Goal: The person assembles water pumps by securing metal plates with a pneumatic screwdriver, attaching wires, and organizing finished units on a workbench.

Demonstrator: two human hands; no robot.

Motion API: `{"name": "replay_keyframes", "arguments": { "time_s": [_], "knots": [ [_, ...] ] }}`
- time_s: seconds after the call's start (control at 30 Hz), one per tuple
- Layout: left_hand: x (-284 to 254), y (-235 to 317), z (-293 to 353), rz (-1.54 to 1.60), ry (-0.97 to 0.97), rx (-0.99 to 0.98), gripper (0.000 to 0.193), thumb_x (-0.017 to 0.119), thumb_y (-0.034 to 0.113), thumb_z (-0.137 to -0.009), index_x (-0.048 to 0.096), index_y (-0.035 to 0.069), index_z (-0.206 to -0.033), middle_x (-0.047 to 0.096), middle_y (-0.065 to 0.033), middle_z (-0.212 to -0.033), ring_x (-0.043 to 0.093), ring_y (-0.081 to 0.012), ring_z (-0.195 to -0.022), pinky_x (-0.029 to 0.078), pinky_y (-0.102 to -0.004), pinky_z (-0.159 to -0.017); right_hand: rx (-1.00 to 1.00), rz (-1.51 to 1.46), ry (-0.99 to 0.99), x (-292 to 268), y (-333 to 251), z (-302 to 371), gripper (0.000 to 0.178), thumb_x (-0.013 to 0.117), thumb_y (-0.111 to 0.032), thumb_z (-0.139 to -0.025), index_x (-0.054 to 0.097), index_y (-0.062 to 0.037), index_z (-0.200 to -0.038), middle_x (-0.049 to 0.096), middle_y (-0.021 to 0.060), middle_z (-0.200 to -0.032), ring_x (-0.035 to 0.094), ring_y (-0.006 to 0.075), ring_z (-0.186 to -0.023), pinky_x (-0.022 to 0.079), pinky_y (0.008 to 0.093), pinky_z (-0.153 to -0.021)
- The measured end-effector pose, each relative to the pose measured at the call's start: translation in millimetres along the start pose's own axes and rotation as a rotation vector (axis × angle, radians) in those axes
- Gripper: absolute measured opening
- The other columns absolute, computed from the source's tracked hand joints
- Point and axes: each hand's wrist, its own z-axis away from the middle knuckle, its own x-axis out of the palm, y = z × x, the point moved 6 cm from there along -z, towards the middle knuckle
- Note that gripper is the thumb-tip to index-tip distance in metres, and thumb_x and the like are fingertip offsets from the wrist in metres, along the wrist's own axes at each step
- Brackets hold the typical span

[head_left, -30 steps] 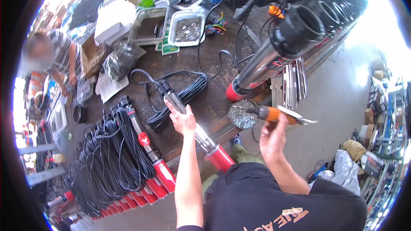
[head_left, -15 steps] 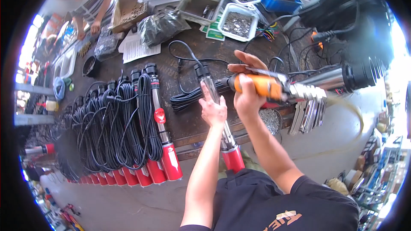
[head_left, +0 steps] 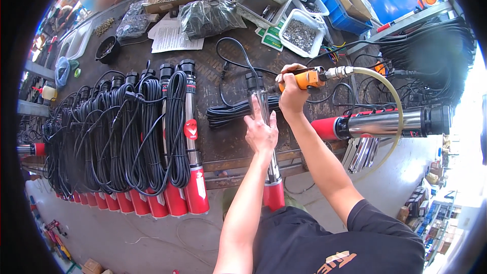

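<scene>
A slim submersible pump, with a steel tube, black top and red lower end, lies across the table's front edge, pointing toward my body. My left hand grips its steel tube, index finger stretched along it and thumb at the side. In my right hand is an orange air screwdriver, its nose pointing left at the pump's upper tube. Whether its tip touches the pump I cannot tell. A pale air hose curves from its rear. The pump's black cable lies coiled behind my hands.
Several similar pumps with coiled cables stand in a row at left. Another pump lies at right above metal strips. Behind are a white tray of small parts, a grey tub, plastic bags and a blue crate. Someone sits far left.
My right hand has closed round the screwdriver, where its fingers were spread before. A metal strip beside the tool no longer shows there. My left hand stays on the pump; the view has shifted.
</scene>
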Motion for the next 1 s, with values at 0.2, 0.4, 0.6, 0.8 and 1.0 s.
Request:
{"name": "replay_keyframes", "arguments": {
  "time_s": [0.2,0.4,0.6,0.8,1.0],
  "knots": [
    [1,0,-1,0.007,-0.016,0.001,0.066,0.043,0.046,-0.104,0.015,0.032,-0.162,0.052,-0.022,-0.104,0.067,-0.0399,-0.079,0.057,-0.049,-0.069,-0.006,0.006,0.0,-5,1,-1,0.017,0.055,0.01,-0.085,0.055,-0.0024,-0.097,0.06,0.0079,-0.086,0.058,0.0157,-0.068,0.052,0.0311,-0.067],
    [3,1,0,0.003,-0.026,-0.004,0.065,0.042,0.04,-0.105,0.012,0.032,-0.162,0.053,-0.0232,-0.104,0.066,-0.0414,-0.079,0.056,-0.0506,-0.07,-0.011,-0.026,0.021,-6,3,-2,0.017,0.055,0.009,-0.086,0.055,-0.0022,-0.098,0.06,0.0081,-0.086,0.058,0.0159,-0.069,0.052,0.0309,-0.067],
    [1,5,1,0.019,-0.072,-0.024,0.066,0.041,0.04,-0.105,0.01,0.031,-0.162,0.053,-0.0255,-0.108,0.065,-0.0438,-0.083,0.054,-0.0527,-0.076,0.018,0.014,0.0,-8,6,-4,0.016,0.056,0.008,-0.087,0.054,-0.0027,-0.099,0.061,0.0085,-0.087,0.059,0.0165,-0.07,0.052,0.0301,-0.067],
    [0,7,1,-0.001,-0.08,-0.036,0.066,0.041,0.04,-0.105,0.011,0.031,-0.162,0.053,-0.0251,-0.109,0.065,-0.0436,-0.084,0.054,-0.0522,-0.077,-0.001,-0.035,-0.001,-10,8,-5,0.016,0.056,0.007,-0.087,0.055,-0.0032,-0.099,0.061,0.0084,-0.087,0.06,0.0165,-0.07,0.051,0.0298,-0.066],
    [1,6,1,-0.004,-0.07,-0.038,0.066,0.041,0.041,-0.105,0.011,0.031,-0.162,0.053,-0.0254,-0.11,0.065,-0.0437,-0.084,0.054,-0.0524,-0.077,0.016,0.069,-0.046,-9,9,-3,0.017,0.056,0.007,-0.087,0.055,-0.0043,-0.099,0.061,0.0076,-0.087,0.06,0.016,-0.068,0.051,0.0287,-0.063]
  ]
}}
